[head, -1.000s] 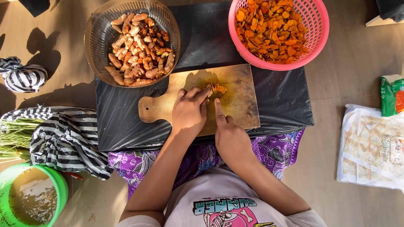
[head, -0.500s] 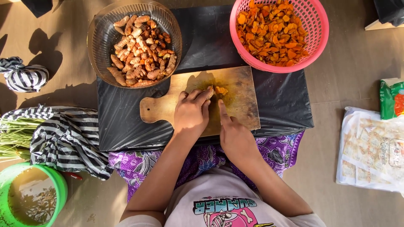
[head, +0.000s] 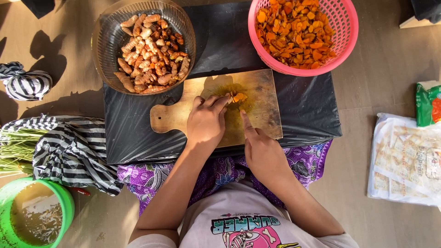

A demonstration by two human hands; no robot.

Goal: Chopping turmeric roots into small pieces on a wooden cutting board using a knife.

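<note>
CHANGE: left hand (head: 206, 121) has crept right along the wooden paddle board (head: 257, 87), so cutting continues | HANDS: left pinches a knobbly turmeric piece (head: 235, 97) mid-board; right hand (head: 262, 151) clenched, forefinger out, likely on a knife, blade unclear | NEARBY: wire basket (head: 103, 41) of whole roots; pink mesh basket (head: 342, 27) of orange slices; black sheet (head: 303, 110).

The left hand (head: 206, 120) covers most of the orange root piece (head: 237, 97) on the wooden cutting board (head: 262, 92). Any blade under the right hand (head: 261, 149) cannot be made out. The picture's edges cut off the pink basket (head: 345, 32), green bucket (head: 64, 202) and clear packet (head: 404, 160).
</note>
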